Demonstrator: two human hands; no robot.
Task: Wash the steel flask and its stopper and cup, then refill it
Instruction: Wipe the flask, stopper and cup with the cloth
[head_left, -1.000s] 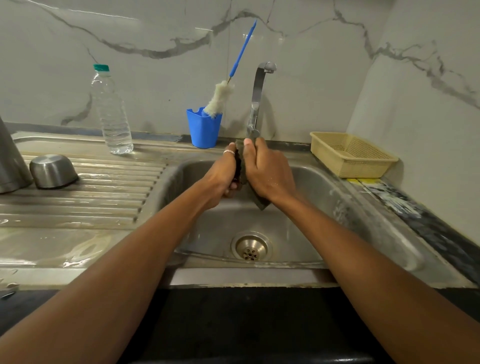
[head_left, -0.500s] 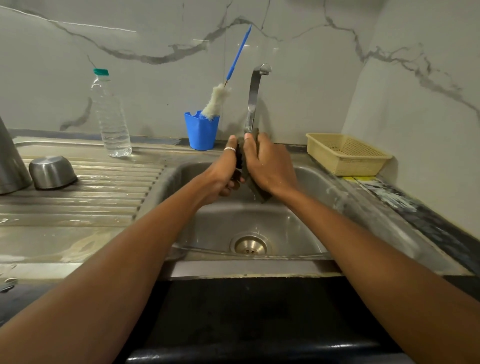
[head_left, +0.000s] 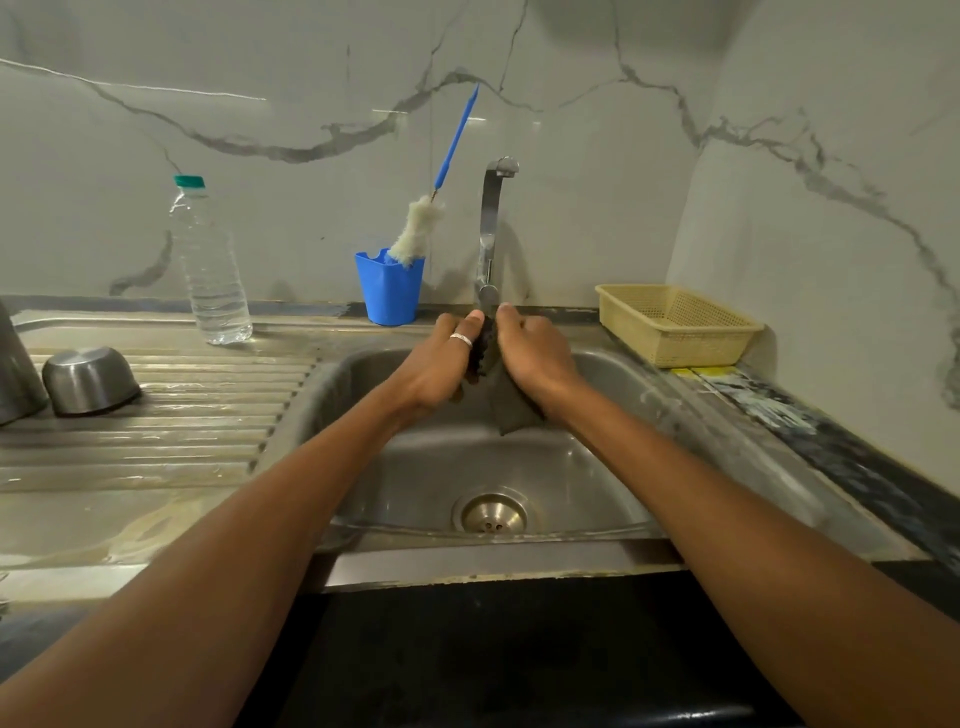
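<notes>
Your sink basin lies open below your hands, its drain at 6 o'clock of them. The ribbed drainboard runs off at 9 o'clock, carrying the steel flask at the frame's edge and the upturned cup beside it. Under the tap, your left hand grips the dark stopper; your right hand clutches a grey scrub pad against it.
</notes>
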